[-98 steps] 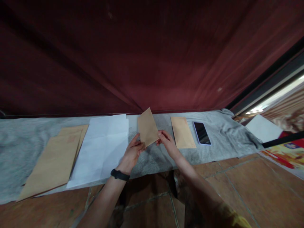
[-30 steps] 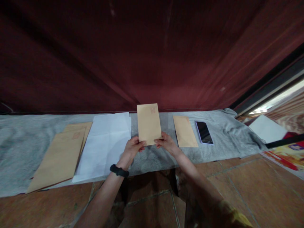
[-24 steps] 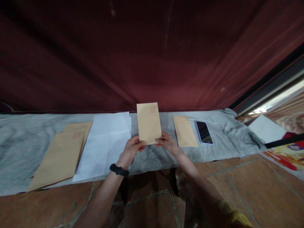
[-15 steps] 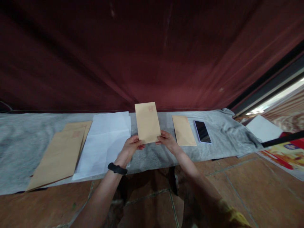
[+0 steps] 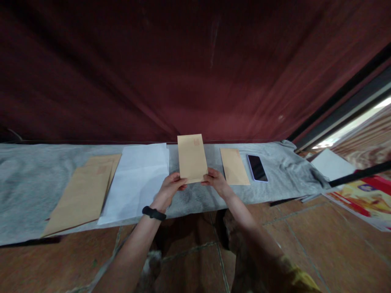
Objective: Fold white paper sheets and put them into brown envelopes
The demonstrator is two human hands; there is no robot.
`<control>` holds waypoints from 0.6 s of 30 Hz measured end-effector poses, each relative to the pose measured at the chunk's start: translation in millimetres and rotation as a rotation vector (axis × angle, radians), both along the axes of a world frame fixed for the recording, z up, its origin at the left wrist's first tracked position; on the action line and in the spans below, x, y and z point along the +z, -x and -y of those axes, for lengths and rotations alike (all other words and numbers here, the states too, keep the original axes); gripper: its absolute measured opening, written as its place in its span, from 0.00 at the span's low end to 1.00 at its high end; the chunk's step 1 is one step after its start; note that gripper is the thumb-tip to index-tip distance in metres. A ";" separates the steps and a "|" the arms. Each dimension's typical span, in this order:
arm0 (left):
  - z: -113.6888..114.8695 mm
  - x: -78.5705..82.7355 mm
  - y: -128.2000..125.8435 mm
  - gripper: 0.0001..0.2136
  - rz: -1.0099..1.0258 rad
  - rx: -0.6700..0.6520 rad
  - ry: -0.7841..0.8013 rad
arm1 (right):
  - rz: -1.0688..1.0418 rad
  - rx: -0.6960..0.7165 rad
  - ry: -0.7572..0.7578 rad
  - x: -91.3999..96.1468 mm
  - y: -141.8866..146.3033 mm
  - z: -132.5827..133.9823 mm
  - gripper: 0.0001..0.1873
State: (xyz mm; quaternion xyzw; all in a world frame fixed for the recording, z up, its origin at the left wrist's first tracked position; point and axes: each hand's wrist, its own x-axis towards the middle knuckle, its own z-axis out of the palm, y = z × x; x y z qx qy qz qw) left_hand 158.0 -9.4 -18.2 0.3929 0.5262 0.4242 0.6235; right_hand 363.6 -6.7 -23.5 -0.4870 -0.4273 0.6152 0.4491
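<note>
A tan paper envelope [image 5: 192,158] with small red print near its top right corner is held up between my two hands. My left hand [image 5: 171,186] pinches its lower left corner, and a black band circles that wrist. At the lower right corner, my right hand [image 5: 215,181] grips the paper between thumb and fingers. Left of my left hand lie white paper sheets [image 5: 137,179]. Beyond them rest several larger brown envelopes [image 5: 81,193], overlapping. Just right of my right hand, another tan envelope [image 5: 235,167] lies flat.
A grey cloth [image 5: 281,171] covers the long, narrow surface. On it, a dark-screened phone [image 5: 257,168] lies right of the flat envelope. Dark red fabric [image 5: 183,81] hangs behind. A red and yellow printed box [image 5: 366,197] is at the far right, above the tiled floor [image 5: 305,240].
The view has shifted slightly. The held envelope sits a little lower, tilted less to the left, with both hands still on its lower corners.
</note>
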 end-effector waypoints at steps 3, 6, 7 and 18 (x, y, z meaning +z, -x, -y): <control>2.2 -1.0 -3.0 0.18 -0.059 0.014 -0.026 | -0.004 0.001 -0.007 -0.4 2.1 2.3 0.15; 3.3 -2.4 -5.3 0.16 -0.079 0.016 -0.030 | 0.017 -0.020 -0.016 -3.5 4.7 3.7 0.15; 3.8 -3.0 -6.0 0.16 -0.078 0.017 -0.026 | 0.034 -0.038 -0.017 -5.1 5.6 4.2 0.15; 7.0 -7.1 -9.9 0.18 -0.080 -0.034 0.041 | 0.249 -0.104 -0.088 -36.4 4.3 2.2 0.11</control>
